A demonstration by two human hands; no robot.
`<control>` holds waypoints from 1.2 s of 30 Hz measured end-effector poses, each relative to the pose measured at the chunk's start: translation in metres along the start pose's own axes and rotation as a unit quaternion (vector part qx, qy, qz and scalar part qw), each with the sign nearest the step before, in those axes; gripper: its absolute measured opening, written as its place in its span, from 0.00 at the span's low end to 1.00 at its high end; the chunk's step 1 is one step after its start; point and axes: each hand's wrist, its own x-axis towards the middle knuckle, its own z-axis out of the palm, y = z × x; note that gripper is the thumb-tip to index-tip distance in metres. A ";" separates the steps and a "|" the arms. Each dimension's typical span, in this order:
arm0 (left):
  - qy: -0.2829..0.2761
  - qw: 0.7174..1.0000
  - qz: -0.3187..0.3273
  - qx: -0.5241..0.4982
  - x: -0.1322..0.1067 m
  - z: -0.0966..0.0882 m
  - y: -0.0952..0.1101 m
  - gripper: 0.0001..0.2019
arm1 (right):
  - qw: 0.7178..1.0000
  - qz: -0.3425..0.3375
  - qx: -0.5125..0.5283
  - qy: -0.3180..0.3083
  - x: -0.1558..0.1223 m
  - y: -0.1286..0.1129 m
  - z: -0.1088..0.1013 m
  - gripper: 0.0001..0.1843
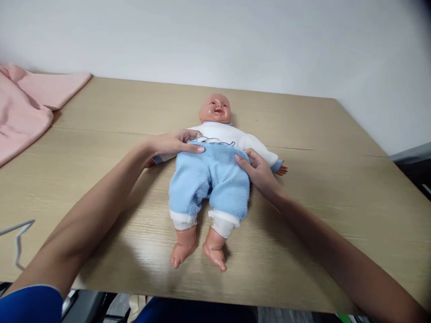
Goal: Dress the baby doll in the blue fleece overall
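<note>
While the doll [224, 134] is laid on its back on the table [319, 202], its pants [210, 179] are gripped at the waist by the left hand [175, 143] and right hand [259, 172]. The pants are pulled right up; only the feet [182, 251] are left bare. The doll is stretched far to near, head to the wall [235, 36], feet to the person.

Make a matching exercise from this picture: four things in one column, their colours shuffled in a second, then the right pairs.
Things:
1. doll's trousers
2. doll's top
3. cloth at the far left
4. table

Colours:
A. pink
B. light wood
C. white
D. light blue

Pairs: 1-D, 2-C, 3-A, 4-B
</note>
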 end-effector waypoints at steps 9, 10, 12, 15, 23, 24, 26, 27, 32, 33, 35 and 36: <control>0.089 0.981 -0.017 -0.170 -0.056 0.025 -0.034 0.27 | 1.000 -0.007 -0.021 -0.013 -0.026 -0.001 -0.017 0.17; 0.094 0.982 -0.010 -0.162 -0.060 0.030 -0.038 0.25 | 1.000 -0.020 -0.007 -0.002 -0.026 -0.001 -0.016 0.16; 0.128 0.982 0.024 -0.134 -0.063 0.040 -0.045 0.23 | 0.998 -0.056 0.010 0.009 -0.025 -0.001 -0.013 0.15; 0.188 0.975 0.107 -0.055 -0.063 0.055 -0.048 0.21 | 0.996 -0.093 0.006 0.009 -0.023 -0.003 -0.009 0.17; 0.336 0.929 0.081 -0.132 -0.042 0.081 -0.047 0.22 | 0.996 -0.015 0.043 0.071 -0.017 0.003 -0.004 0.23; 0.334 0.927 0.058 -0.158 -0.039 0.082 -0.046 0.24 | 0.996 -0.004 0.047 0.076 -0.014 0.004 -0.003 0.25; 0.321 0.926 0.040 -0.196 -0.034 0.081 -0.044 0.26 | 0.995 0.021 0.058 0.073 -0.010 0.005 -0.002 0.26; 0.310 0.928 0.040 -0.202 -0.033 0.078 -0.044 0.26 | 0.996 0.036 0.057 0.066 -0.008 0.005 -0.003 0.25; 0.162 0.975 0.115 -0.095 -0.053 0.035 -0.055 0.15 | 0.996 -0.043 -0.026 -0.075 -0.006 0.005 -0.037 0.10; 0.122 0.981 0.142 -0.043 -0.059 0.024 -0.059 0.14 | 0.988 -0.080 -0.060 -0.119 -0.007 0.006 -0.045 0.07; 0.057 0.982 0.161 0.083 -0.067 0.007 -0.067 0.18 | 0.965 -0.129 -0.141 -0.178 -0.010 0.008 -0.059 0.11; 0.042 0.978 0.159 0.126 -0.070 0.004 -0.070 0.22 | 0.956 -0.136 -0.177 -0.189 -0.013 0.009 -0.061 0.16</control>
